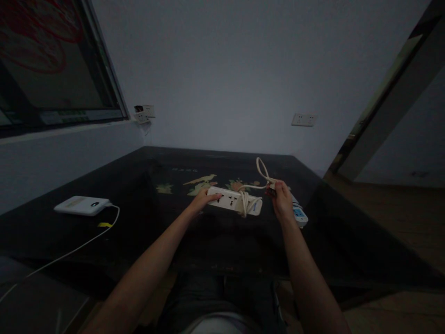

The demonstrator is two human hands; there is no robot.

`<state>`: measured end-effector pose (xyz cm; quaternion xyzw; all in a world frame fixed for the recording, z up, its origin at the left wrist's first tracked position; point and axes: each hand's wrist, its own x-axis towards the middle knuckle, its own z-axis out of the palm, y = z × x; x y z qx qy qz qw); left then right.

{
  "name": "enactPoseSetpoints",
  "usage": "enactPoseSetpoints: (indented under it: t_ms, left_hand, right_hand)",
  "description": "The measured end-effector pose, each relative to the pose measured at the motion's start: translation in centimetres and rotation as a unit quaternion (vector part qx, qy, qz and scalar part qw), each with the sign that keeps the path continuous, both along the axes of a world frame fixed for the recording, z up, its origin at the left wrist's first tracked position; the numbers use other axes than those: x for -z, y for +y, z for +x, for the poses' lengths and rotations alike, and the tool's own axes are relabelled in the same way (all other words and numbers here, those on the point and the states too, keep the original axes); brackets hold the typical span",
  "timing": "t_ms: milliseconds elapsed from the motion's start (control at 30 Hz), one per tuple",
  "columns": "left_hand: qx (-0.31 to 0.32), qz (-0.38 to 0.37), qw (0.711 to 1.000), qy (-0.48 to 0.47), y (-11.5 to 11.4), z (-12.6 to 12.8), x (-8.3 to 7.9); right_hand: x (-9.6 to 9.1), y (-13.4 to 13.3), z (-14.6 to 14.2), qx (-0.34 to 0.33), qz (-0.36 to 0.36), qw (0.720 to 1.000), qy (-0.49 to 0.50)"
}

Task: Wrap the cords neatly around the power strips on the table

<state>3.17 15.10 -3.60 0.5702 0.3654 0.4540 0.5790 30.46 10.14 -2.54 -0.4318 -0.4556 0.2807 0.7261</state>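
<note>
A white power strip [227, 198] is held at its left end by my left hand [200, 201], thumb on top. Its pale cord [244, 204] is wound around the strip's right part. From there the cord runs right to my right hand [281, 199], which is closed on the plug end [272, 185], and a loop of cord stands up above it. Just behind my right wrist lies a second power strip [299, 216] with a blue face, partly hidden by the hand.
The dark table [146, 241] bears a painted bird-and-flower picture. At left lies a white power bank [81, 205] with a white cable [86, 242] running off the near edge, beside a yellow tag [104, 225]. Wall sockets [304, 120] are on the wall behind.
</note>
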Motion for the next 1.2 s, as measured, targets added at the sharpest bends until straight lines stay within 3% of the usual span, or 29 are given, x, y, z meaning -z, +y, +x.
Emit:
enactPoseSetpoints:
  t_ms: [133,233,500,600,733,833,1000,1200]
  left_hand:
    - [0.051,-0.004,0.999,0.004,-0.6,-0.2,-0.4]
    - [0.048,-0.005,0.999,-0.016,-0.7,-0.3,-0.6]
    - [-0.082,0.001,0.989,-0.122,0.2,-0.3,-0.5]
    - [-0.136,0.012,0.98,-0.147,0.9,-0.5,-0.4]
    - [-0.184,0.022,0.971,-0.152,2.0,-0.8,0.2]
    - [-0.198,0.02,0.971,-0.132,2.3,-0.9,0.7]
    - [-0.158,0.01,0.985,-0.067,1.9,-0.6,0.8]
    - [-0.082,0.007,0.996,0.013,1.0,-0.1,0.4]
  right_hand:
    - [0.7,0.2,0.2,0.06,-0.042,0.989,-0.127]
    - [1.0,0.1,0.1,0.044,-0.055,0.981,-0.181]
    - [0.5,-0.5,-1.0,-0.071,-0.066,0.954,-0.283]
    - [-0.2,-1.1,-1.5,-0.159,-0.077,0.935,-0.309]
    - [-0.7,-1.9,-1.8,-0.273,-0.094,0.917,-0.274]
    - [-0.8,-2.1,-1.6,-0.296,-0.097,0.929,-0.199]
    - [-0.9,-2.2,-1.5,-0.231,-0.063,0.969,-0.062]
    - [-1.0,-1.7,-1.1,-0.142,-0.003,0.99,-0.021]
